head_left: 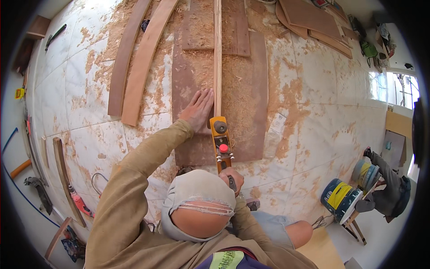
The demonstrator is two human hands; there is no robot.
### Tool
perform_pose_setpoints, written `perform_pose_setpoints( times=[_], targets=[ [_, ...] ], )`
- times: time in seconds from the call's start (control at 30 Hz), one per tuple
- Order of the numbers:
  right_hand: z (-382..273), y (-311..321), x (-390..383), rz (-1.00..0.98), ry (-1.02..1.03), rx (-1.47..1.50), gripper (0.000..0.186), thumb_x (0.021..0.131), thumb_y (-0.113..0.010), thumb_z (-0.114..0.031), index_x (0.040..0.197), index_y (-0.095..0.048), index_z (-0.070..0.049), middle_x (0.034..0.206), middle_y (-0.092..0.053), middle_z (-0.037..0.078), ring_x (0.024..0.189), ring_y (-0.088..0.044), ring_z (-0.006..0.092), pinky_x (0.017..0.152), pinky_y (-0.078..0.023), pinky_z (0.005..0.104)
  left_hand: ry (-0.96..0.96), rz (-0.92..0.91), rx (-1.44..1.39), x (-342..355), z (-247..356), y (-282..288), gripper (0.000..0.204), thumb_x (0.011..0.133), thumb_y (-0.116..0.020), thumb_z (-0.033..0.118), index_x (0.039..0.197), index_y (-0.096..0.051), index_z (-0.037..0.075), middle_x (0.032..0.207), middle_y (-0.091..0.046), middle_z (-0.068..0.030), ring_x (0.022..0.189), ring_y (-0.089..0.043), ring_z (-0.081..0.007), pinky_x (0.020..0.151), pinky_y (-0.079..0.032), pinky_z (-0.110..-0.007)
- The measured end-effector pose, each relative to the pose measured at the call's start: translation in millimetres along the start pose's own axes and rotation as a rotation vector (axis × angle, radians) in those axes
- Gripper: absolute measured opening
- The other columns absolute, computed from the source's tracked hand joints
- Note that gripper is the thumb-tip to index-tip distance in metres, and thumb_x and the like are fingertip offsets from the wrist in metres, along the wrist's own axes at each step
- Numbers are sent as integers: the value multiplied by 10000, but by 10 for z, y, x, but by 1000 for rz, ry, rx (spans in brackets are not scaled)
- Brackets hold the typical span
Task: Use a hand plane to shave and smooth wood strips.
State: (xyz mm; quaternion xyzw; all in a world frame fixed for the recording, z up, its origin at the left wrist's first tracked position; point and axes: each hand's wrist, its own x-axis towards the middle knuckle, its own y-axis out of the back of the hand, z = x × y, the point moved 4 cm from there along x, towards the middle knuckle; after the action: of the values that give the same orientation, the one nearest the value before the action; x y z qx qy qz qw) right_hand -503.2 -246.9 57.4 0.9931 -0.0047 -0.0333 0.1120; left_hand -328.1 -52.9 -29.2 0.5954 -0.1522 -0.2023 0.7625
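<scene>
A long, narrow wooden strip (pixel 218 67) runs straight away from me, its pale top face upward. On its near end sits a hand plane (pixel 213 134) with a yellow-orange body, a dark round front knob and a red knob behind it. My right hand (pixel 234 178) is wrapped round the plane's rear handle. To the left of the strip, my left hand (pixel 199 109) lies flat with fingers stretched out, its fingertips against the strip's side. Under the strip lie a wide brown board (pixel 251 134) and a smaller board (pixel 197 40), both strewn with wood shavings.
Two long planks (pixel 145 71) lie to the left on the shaving-covered tile floor (pixel 89 143). Several brown panels (pixel 309 20) are stacked at the far right. A red power tool (pixel 80 202) lies at the left. At right, a person (pixel 389 188) is beside paint buckets (pixel 341 199).
</scene>
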Motion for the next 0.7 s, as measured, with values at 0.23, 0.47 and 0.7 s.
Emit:
perform_pose_setpoints(
  times=[0.23,0.47,0.7],
  targets=[
    [-209,-820,3248,141,29,124,266,896,-648,-139,655,-582,-44,561,-540,-1,512,-529,83,488,-397,285,50,-63,-245,3,-15,42,1431,570,-839,697,1559,-178,-99,1629,-256,-260,1553,-196,-363,1291,-125,-470],
    [-369,-1140,4303,125,163,19,234,832,-651,-176,713,-625,23,587,-532,17,572,-483,72,529,-401,304,80,-66,-271,-9,4,116,1448,559,-847,682,1578,-141,-66,1644,-237,-238,1557,-183,-351,1298,-117,-472],
    [-107,-195,861,34,99,3,193,890,-645,-99,726,-583,-17,595,-521,97,528,-538,197,530,-426,347,82,-75,-245,0,6,90,1408,580,-840,692,1556,-201,-96,1626,-268,-258,1551,-202,-355,1296,-116,-465]
  ],
)
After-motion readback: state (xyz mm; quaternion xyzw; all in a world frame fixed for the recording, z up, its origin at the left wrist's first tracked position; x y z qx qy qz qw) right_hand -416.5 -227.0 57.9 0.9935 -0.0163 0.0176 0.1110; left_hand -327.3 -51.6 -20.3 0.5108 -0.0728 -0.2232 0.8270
